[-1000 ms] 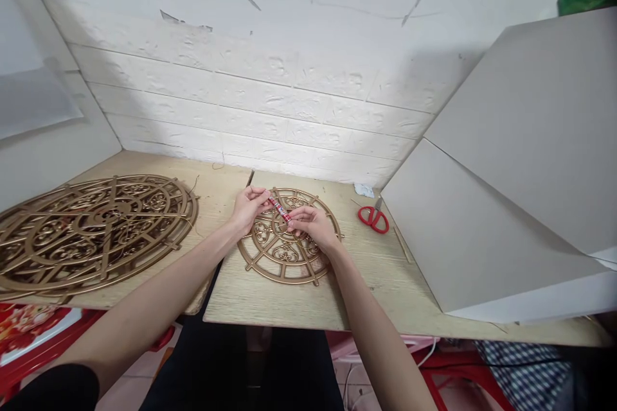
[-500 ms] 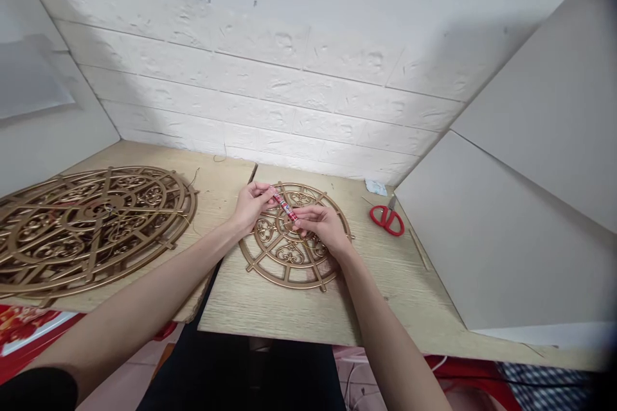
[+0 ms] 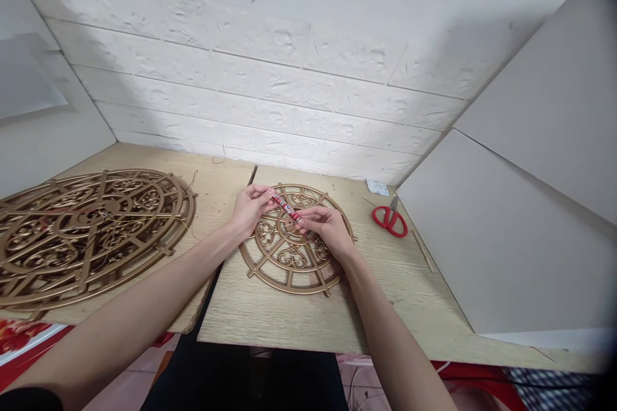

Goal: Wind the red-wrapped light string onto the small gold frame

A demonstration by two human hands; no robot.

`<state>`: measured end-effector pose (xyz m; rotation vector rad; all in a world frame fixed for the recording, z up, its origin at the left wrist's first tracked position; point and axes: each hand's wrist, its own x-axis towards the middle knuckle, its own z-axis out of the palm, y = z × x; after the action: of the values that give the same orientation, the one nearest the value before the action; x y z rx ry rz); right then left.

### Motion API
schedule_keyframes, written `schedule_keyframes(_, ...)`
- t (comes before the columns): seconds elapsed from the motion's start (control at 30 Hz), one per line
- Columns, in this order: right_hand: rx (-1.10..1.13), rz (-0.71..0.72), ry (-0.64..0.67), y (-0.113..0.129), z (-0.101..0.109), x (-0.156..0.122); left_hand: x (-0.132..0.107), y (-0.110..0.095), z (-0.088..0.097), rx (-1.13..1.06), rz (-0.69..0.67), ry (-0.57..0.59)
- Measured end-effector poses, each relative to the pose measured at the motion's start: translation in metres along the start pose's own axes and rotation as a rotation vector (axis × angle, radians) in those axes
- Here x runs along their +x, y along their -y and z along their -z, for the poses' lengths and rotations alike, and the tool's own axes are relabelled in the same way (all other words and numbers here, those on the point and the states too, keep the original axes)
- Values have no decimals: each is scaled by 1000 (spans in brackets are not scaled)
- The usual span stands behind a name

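Observation:
A slim red-and-white printed tube (image 3: 287,207) slants between my two hands, above a round gold openwork panel (image 3: 293,280) on the wooden table. My left hand (image 3: 251,209) pinches its upper left end. At the lower right end, the fingers of my right hand (image 3: 326,228) are closed on it. Curled scrollwork and spokes show in the panel, while part of its right side is under my right hand. To the left lies a pile of larger-looking gold round panels (image 3: 87,263), with thin gold wire over the top one.
Red-handled scissors (image 3: 389,221) lie right of the panel, near a small pale blue packet (image 3: 377,187). A white brick-patterned wall (image 3: 270,83) stands behind, and white boards (image 3: 525,244) rise at the right. A dark gap splits the tabletop (image 3: 270,327).
The view has shifted slightly. Both hands keep hold of the tube in nearly the same place, with little visible movement.

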<state>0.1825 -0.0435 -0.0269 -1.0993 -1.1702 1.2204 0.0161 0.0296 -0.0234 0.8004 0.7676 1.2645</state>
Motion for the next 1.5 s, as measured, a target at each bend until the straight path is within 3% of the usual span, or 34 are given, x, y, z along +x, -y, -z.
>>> schedule_keyframes(0.27,21,24,-41,3,0,-2,4,-6,3,-121,78,-59)
schedule_keyframes(0.53,-55,108,-77,4,-3,-3,4,-5,3,-99,79,-29)
schedule_keyframes(1.2,-63,62,-49,2,-5,-2,4,-1,4,-29,49,-3)
schedule_keyframes(1.5,-116,114,-14,-2,-2,0,4,-1,5,-24,51,17)
